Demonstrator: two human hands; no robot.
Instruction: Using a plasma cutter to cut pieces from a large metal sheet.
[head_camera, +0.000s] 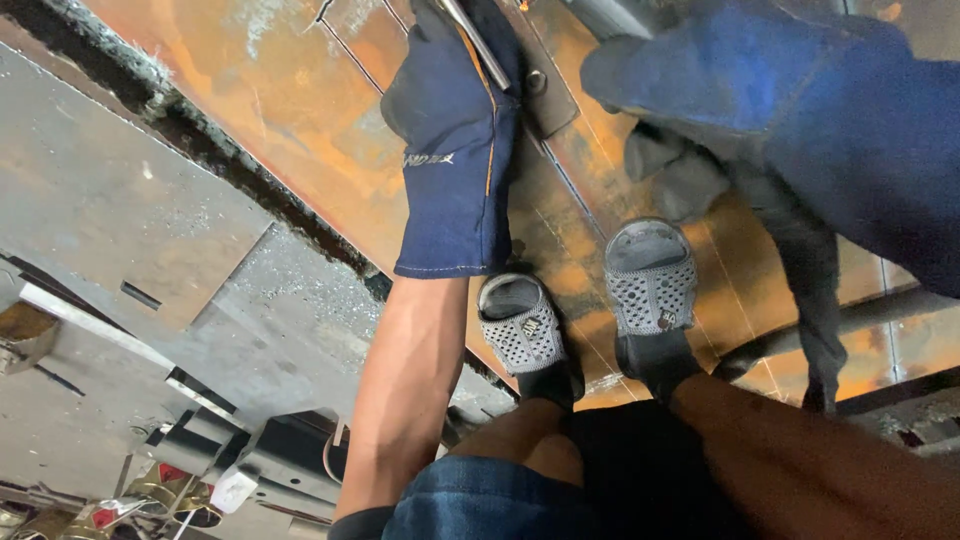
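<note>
1. A slim metal rod (478, 42) is lying across the rusty steel plate (300, 110) near the top of the view. Its long axis is running on a diagonal, from the top edge down and to the right, and its lower end is stopping just short of a small dark metal piece (548, 92) that is sitting on the plate.
2. The left hand (455, 130), in a dark blue glove with an orange seam, is pressing down right at the rod. The rod is crossing the glove's upper part, on its right side. The fingers are running out of the top of the frame, so I cannot tell whether they are clenching the rod or only bracing against it.
3. The right hand (790, 100), in a bulky blue welding glove, is hanging to the right of the rod, a little apart from it. Its fingers are looking loosely curled and are holding nothing that shows. The left hand is clearly the nearer of the two to the rod.
4. A scribed line (575, 190) is running along the plate in much the same direction as the rod, continuing below it.
5. The person is crouching on the plate in grey perforated slip-on shoes (650, 280), with the toes pointing toward the rod.
6. To the left, beyond the plate's rough edge, a grey cut-out steel sheet (110, 200) is lying, and dark metal brackets (270, 460) are sitting at the lower left.
</note>
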